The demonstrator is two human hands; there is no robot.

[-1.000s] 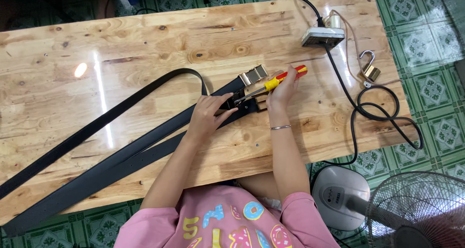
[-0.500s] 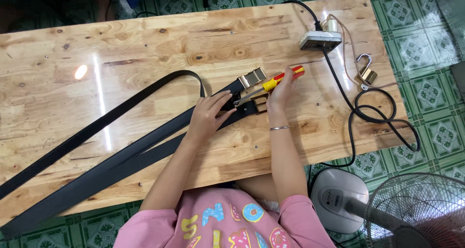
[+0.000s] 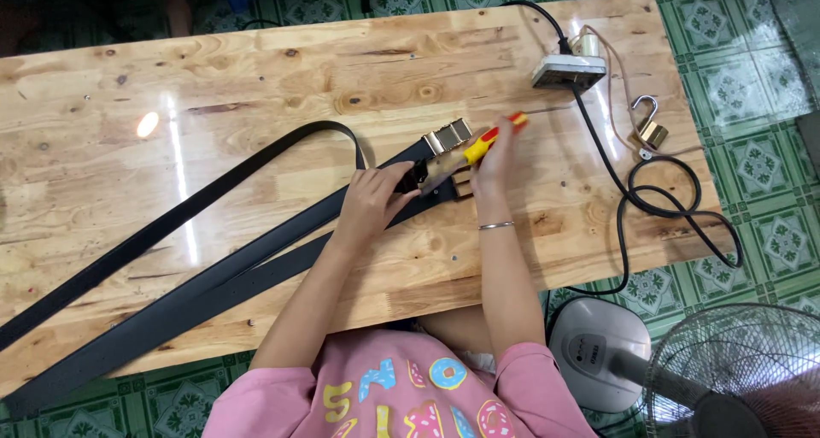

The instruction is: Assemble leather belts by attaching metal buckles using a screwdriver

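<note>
Right hand (image 3: 489,160): grip closed around the yellow-and-red handle of a screwdriver (image 3: 483,143). The shaft slants down and to the left, with the tip at the belt end beside the left fingers. The red end of the handle points up and away from the body, which suits pressing the tip in at an angle.

Left hand (image 3: 376,194): grip closed, fingers pinching the black belt (image 3: 256,254) at its end, flat on the table (image 3: 256,79). This seems to pin the strap so it cannot slide under the tool.

Metal buckle (image 3: 448,136): lies just above the two grips, touching or nearly touching the belt end; whether it is attached cannot be told.

Outward: the belt runs away to the left of the left grip in long doubled loops across the table. Well to the right of the right grip lie a white power strip (image 3: 568,69) with a black cable (image 3: 658,203), and a brass padlock (image 3: 651,130). A floor fan (image 3: 726,370) stands below the table edge, on the right.
</note>
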